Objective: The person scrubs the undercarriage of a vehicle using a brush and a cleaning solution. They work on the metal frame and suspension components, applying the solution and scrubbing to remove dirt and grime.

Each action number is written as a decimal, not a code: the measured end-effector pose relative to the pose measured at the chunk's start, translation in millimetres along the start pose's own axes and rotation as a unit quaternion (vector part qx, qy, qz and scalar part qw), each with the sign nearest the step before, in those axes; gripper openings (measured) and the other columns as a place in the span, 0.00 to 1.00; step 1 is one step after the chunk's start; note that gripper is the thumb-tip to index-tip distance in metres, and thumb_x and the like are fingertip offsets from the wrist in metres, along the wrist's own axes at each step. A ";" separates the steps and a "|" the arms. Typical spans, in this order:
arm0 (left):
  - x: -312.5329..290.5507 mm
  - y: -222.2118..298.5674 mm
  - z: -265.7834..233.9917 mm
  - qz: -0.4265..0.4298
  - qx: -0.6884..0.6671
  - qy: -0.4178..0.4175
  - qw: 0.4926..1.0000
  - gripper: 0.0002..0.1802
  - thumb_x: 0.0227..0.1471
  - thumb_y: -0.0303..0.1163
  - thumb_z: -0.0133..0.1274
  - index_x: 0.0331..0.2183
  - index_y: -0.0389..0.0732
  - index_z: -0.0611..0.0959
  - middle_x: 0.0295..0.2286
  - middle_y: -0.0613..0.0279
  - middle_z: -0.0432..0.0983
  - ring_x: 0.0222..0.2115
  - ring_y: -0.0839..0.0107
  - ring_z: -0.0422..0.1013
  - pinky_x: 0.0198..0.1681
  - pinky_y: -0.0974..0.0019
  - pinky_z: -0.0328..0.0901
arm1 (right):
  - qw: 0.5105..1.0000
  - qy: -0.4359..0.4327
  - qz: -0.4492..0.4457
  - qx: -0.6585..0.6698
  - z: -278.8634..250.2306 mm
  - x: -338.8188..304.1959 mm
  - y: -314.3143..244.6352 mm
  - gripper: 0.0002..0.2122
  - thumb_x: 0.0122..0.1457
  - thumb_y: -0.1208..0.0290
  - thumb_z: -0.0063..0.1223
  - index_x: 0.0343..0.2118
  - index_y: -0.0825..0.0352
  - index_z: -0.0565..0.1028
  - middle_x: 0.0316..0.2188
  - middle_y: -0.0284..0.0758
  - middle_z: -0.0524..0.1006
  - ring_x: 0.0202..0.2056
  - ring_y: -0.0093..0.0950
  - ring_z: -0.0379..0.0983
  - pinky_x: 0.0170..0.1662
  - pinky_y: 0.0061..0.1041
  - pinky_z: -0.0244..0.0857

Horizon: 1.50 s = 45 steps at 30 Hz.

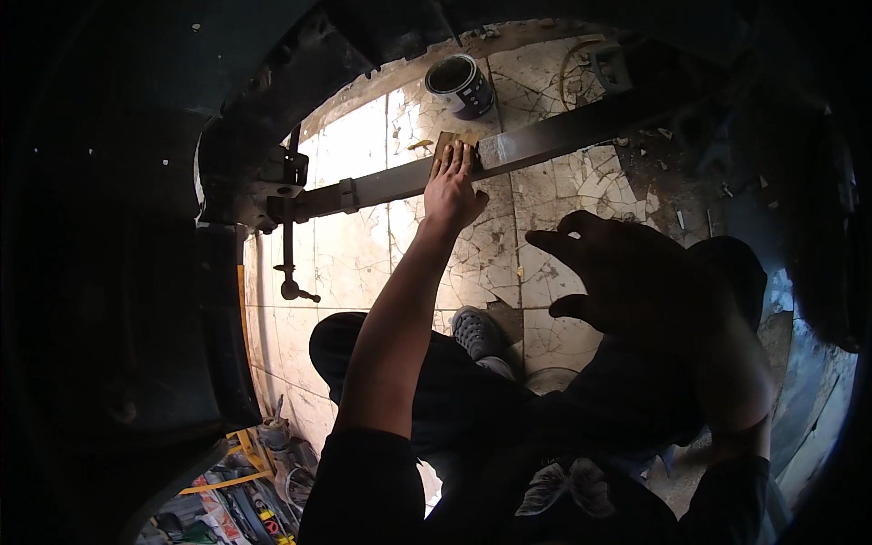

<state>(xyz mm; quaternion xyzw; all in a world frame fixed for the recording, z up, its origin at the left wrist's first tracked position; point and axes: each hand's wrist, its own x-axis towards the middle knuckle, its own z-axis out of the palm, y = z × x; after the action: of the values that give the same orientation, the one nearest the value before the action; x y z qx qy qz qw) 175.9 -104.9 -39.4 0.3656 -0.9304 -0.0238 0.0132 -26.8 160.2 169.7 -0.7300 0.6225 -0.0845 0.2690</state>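
A long dark metal bar (545, 141) runs crosswise ahead of me, with a paler scuffed patch on its top. My left hand (451, 193) reaches out to it, fingers laid over a brown sheet (445, 145) that looks like sandpaper. It presses the sheet against the bar. On the right, in deep shadow, my right hand (618, 272) is raised away from the bar. Its fingers are apart and nothing shows in them. Just beyond the bar stands an open round tin (460, 86) with a dark inside.
Dark vehicle-like bodywork (218, 173) curves around the left and top. A linkage rod with a ball end (290, 288) hangs below the bar's left end. Cracked pale tiles (354, 263) cover the floor. Tools and clutter (245, 504) lie at lower left. My shoe (478, 334) is between my arms.
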 end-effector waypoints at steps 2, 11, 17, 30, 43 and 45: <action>-5.5 7.4 1.4 -0.011 -0.006 0.004 1.000 0.48 0.51 0.38 0.59 0.68 0.34 0.58 0.68 0.43 0.52 0.70 0.51 0.47 0.72 0.56 0.47 | 0.999 0.015 -0.024 -0.018 4.7 7.2 2.3 0.32 0.61 0.57 0.62 0.65 0.63 0.65 0.55 0.47 0.74 0.49 0.42 0.79 0.51 0.37 0.76; 0.0 14.3 2.9 -0.013 0.024 -0.023 0.999 0.45 0.49 0.26 0.46 0.69 0.33 0.56 0.70 0.46 0.49 0.71 0.55 0.44 0.74 0.58 0.40 | 0.973 0.110 -0.194 -0.066 5.9 8.8 -1.8 0.31 0.62 0.54 0.60 0.63 0.67 0.68 0.52 0.49 0.74 0.44 0.41 0.81 0.47 0.37 0.77; 15.2 8.2 9.4 -0.069 0.006 -0.019 0.997 0.46 0.48 0.26 0.48 0.69 0.34 0.56 0.70 0.47 0.47 0.72 0.55 0.44 0.74 0.56 0.39 | 0.991 0.028 -0.123 -0.045 11.3 31.5 -6.5 0.31 0.61 0.54 0.61 0.62 0.68 0.68 0.48 0.48 0.77 0.44 0.38 0.81 0.47 0.34 0.77; -8.7 13.0 13.4 -0.037 -0.024 0.010 0.999 0.51 0.40 0.22 0.49 0.69 0.33 0.55 0.70 0.43 0.48 0.72 0.51 0.43 0.73 0.53 0.40 | 0.998 0.025 -0.063 0.016 -12.5 11.0 10.9 0.31 0.61 0.57 0.61 0.63 0.67 0.67 0.51 0.50 0.75 0.43 0.41 0.81 0.46 0.37 0.77; -21.7 26.4 2.5 -0.062 -0.071 0.011 0.995 0.46 0.43 0.23 0.47 0.67 0.31 0.60 0.67 0.39 0.53 0.70 0.49 0.47 0.73 0.53 0.43 | 0.997 -0.035 -0.044 0.044 -16.8 20.8 2.7 0.32 0.62 0.55 0.60 0.65 0.67 0.65 0.53 0.50 0.74 0.46 0.41 0.80 0.50 0.37 0.75; -19.5 24.0 1.9 -0.061 -0.038 -0.006 0.997 0.46 0.45 0.25 0.49 0.67 0.32 0.59 0.69 0.42 0.51 0.71 0.52 0.46 0.73 0.55 0.42 | 0.998 -0.012 -0.049 0.032 -16.4 19.6 2.3 0.32 0.61 0.56 0.60 0.65 0.67 0.65 0.53 0.51 0.74 0.46 0.42 0.80 0.50 0.37 0.75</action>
<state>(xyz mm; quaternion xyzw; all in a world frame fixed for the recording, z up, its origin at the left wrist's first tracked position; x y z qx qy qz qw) 173.8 -74.0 -40.1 0.4208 -0.9048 -0.0625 0.0201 -32.1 136.6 178.2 -0.7516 0.5799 -0.1084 0.2952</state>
